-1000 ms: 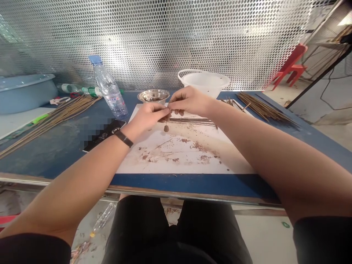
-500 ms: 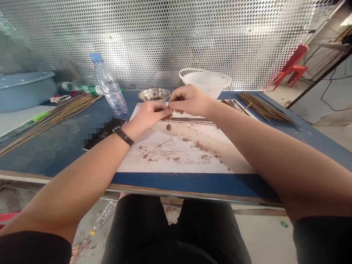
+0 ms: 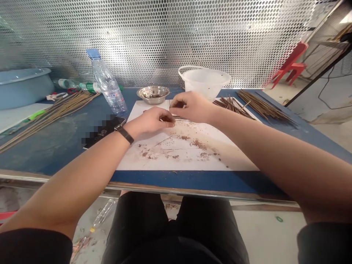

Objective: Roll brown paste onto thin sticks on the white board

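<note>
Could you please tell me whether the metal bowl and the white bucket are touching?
Apart: the head view shows blue tabletop between the metal bowl and the white bucket.

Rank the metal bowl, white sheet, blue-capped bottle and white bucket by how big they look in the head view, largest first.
1. White sheet
2. White bucket and blue-capped bottle: too alike to rank
3. Metal bowl
</note>
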Available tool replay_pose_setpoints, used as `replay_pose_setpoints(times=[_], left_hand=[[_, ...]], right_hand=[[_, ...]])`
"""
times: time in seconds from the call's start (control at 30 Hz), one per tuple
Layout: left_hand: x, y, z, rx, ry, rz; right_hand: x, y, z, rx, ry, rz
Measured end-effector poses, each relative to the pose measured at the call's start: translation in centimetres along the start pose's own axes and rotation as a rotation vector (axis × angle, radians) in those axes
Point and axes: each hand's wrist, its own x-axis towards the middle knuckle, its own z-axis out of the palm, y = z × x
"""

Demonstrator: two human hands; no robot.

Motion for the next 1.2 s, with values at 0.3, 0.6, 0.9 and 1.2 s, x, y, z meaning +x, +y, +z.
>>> replay_pose_setpoints(times=[0.3, 0.6, 0.9, 1.2], left_hand=[[-0.1, -0.2, 1.2, 0.099, -0.019, 0.020], [0.1, -0.1, 1.5, 0.081, 0.000, -0.039], [0.2, -0.2, 1.3, 0.084, -0.048, -0.001], [0.0, 0.8, 1.0, 0.147, -0.121, -0.095]], right_hand=[[-3.7, 1.2, 1.5, 0.019, 0.198, 0.012], [-3.9, 1.7, 2.1, 0.018, 0.171, -0.012], [-3.9, 1.6, 2.9, 0.023, 0.129, -0.014], [-4.3, 2.1, 3.3, 0.004, 0.110, -0.008]])
